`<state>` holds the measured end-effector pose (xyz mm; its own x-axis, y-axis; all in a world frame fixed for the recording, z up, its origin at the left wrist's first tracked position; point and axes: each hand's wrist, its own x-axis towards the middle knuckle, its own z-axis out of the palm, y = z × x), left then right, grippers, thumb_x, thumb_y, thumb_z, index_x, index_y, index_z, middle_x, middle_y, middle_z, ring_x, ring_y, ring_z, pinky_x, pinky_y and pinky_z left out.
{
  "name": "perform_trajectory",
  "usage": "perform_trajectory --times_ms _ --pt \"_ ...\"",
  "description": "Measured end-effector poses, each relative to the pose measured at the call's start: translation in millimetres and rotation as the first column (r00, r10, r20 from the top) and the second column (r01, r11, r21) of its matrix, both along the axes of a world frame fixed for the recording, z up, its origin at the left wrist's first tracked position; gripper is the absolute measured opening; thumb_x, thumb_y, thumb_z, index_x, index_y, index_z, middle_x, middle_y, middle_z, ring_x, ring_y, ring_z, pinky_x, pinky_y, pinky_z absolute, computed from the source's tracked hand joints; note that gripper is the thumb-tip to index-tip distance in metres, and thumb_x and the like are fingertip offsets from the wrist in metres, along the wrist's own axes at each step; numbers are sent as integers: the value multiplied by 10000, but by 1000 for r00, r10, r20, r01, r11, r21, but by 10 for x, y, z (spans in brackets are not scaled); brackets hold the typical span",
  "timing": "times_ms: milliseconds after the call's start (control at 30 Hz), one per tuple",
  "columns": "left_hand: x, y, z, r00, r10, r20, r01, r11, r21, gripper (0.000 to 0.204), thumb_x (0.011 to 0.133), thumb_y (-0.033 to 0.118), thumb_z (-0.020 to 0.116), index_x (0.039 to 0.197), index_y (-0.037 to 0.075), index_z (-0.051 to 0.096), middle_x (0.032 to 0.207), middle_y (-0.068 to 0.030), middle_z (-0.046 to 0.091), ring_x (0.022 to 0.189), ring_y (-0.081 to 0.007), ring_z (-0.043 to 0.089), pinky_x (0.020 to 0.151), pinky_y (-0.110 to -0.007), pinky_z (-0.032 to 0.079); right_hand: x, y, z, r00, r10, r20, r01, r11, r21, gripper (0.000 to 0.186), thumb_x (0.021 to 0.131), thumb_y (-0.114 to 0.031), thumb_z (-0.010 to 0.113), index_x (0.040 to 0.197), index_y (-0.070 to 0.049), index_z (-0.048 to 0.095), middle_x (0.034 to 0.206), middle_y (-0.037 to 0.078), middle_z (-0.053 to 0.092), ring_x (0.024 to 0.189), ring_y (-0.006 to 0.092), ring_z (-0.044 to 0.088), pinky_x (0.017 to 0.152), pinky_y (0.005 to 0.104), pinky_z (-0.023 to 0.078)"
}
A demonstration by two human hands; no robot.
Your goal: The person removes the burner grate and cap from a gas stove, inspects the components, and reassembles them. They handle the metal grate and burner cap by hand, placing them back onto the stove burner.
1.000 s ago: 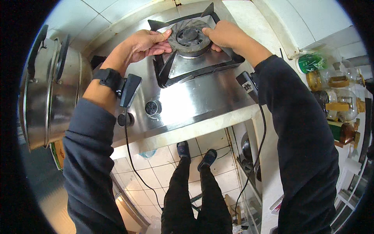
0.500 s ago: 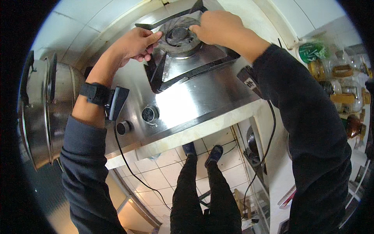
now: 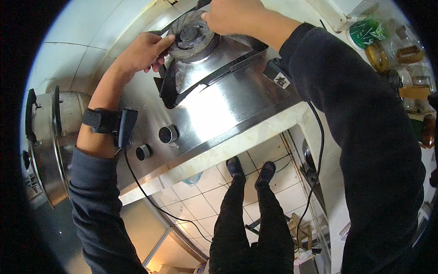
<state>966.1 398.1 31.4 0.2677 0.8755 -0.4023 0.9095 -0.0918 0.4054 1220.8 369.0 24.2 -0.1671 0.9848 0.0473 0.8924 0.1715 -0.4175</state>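
At the stove's far side, my left hand [image 3: 145, 51] pinches the left edge of a grey, ridged burner ring [image 3: 197, 51] between thumb and curled fingers. My right hand [image 3: 235, 16] is closed at the ring's right edge, its thumb at the rim and its other fingers partly hidden. A round burner cap [image 3: 188, 32] shows in the middle of the ring. Around it stands a black pot support [image 3: 206, 81] with raised prongs. All of this sits on a shiny steel gas stove [image 3: 207, 114].
Two control knobs [image 3: 168, 134] are on the stove's front left. A large steel pot [image 3: 68, 137] stands at the left. Bottles and jars [image 3: 416, 82] line the right side. Black cables [image 3: 319, 150] hang from devices on both wrists. The pale counter edge [image 3: 237, 148] runs before my legs.
The view has shifted, and the stove and hands now appear farther up and left. Both hands stay at the burner ring's sides, with little change in their grip.
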Motion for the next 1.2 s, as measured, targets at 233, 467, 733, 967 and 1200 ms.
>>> perform_trajectory --times_ms 233,467,733,967,1200 --pt "33 47 -23 996 -69 -58 75 993 95 451 1043 399 688 800 23 745 649 -34 667 538 -98 632 457 -281 413 31 40 -34 1000 -7 -15 6 999 -47 322 961 -276 642 1048 -11 803 1108 219 781 1051 410 750 919 489 590" --pt "20 -31 47 999 15 -49 -12 998 64 411 1029 414 707 845 52 763 701 -16 714 598 -73 676 484 -225 394 -5 -74 66 996 -90 -10 89 993 -83 357 980 -295 625 1120 -11 789 1212 222 760 1155 392 726 960 484 582" --pt "-9 -12 18 997 -20 -71 24 998 51 401 1044 441 685 927 65 759 741 -16 733 623 -63 702 477 -198 372 -29 354 -72 867 262 425 -259 964 -65 397 1013 -225 517 1195 17 774 1262 260 730 1156 415 709 985 493 565" --pt "71 -89 -23 993 -44 -111 58 990 131 431 1045 460 669 871 75 756 663 -8 681 547 -72 586 519 -248 401 53 437 -155 995 13 94 -6 997 -81 332 949 -146 571 1122 25 797 1169 280 747 1084 438 724 964 487 563" --pt "76 -118 -106 979 -89 -182 144 937 319 529 1062 453 643 752 36 739 601 -22 635 520 -107 544 506 -290 408 -62 569 -116 756 372 538 -410 911 -54 349 875 -146 624 1124 25 797 1177 286 746 1076 447 727 893 498 574"
